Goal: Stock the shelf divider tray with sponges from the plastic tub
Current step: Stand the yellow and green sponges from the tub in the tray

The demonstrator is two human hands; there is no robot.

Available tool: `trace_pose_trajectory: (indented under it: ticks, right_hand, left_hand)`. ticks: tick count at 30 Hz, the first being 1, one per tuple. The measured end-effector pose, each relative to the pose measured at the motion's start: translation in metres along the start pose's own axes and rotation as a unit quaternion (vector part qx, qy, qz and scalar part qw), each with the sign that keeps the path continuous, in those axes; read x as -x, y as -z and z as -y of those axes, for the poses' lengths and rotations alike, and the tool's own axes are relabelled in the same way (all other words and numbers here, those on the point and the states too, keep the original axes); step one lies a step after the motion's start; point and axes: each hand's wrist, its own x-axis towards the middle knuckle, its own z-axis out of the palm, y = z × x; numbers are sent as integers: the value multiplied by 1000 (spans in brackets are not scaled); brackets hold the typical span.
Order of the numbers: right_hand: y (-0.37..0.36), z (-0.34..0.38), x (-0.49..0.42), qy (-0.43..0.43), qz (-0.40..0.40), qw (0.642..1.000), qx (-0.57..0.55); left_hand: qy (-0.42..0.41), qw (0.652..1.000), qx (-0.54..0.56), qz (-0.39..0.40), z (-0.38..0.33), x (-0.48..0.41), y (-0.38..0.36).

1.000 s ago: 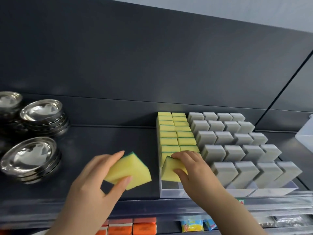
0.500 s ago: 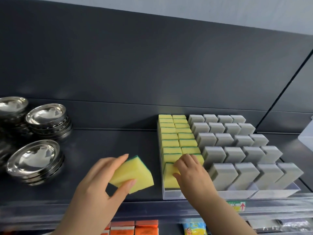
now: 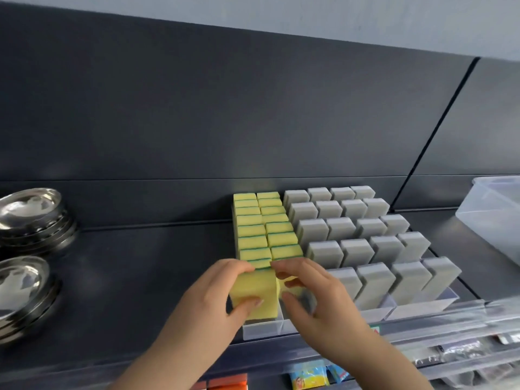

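Yellow sponge (image 3: 254, 295): upright on its edge at the near end of the left-most lane of the divider tray (image 3: 264, 330), lower edge down behind the clear front wall, broad face towards me. Left hand (image 3: 208, 305) has it. Its fingers (image 3: 239, 267) are curled over the top edge and the thumb is pressed flat on the near face, so they are clamped on the sponge.

Right hand (image 3: 318, 305) is just beside it, at the near end of the second lane. Its fingers (image 3: 292, 267) are bent over the top of the front sponge (image 3: 289, 283) there, with the thumb lower and apart from them. This part is blurred; I cannot tell whether they pinch that sponge or only rest on it. The fingertips of the two hands come very near each other above the divider between the lanes.

Behind both hands, the filed yellow sponges (image 3: 253, 229) run in two tight lanes to the back of the tray, green scouring edges showing between them. To their right are four lanes of grey sponges (image 3: 351, 229), standing upright with gaps between the rows.

The tray sits on the dark shelf (image 3: 140, 263), its front wall near the shelf's clear lip. Plastic tub (image 3: 495, 212) is at the right edge of view, well apart from the tray; it is translucent and I cannot see into it from here. Two stacks of steel bowls (image 3: 28, 209) stand at far left, well apart from the tray. Below the shelf lip are coloured packets (image 3: 308, 377) and orange boxes (image 3: 228, 385), partly cut off by the frame
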Motion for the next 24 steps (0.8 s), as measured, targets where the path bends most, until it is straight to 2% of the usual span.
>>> trace_pose_trajectory:
  ticks: [4,7,14,18,21,24]
  right_hand:
    - [-1,-10,2,-13,20,998,53]
    - [-2,-18,3,-14,6,997,80]
    - [-3,-23,-4,9,-13,993,114]
    - [-1,-21,-3,23,20,991,127]
    - [-2,-21,-1,24,61,982,176]
    - [-7,-20,4,41,83,965,245]
  left_hand:
    - [7,999,20,36,5,-11,-17]
    - [5,999,16,51,8,-13,-24]
    - [24,999,11,33,11,-14,-28]
    - [35,999,17,37,13,-10,-24]
    - [37,997,24,58,16,-4,-25]
    - [19,997,-32,64,18,4,-30]
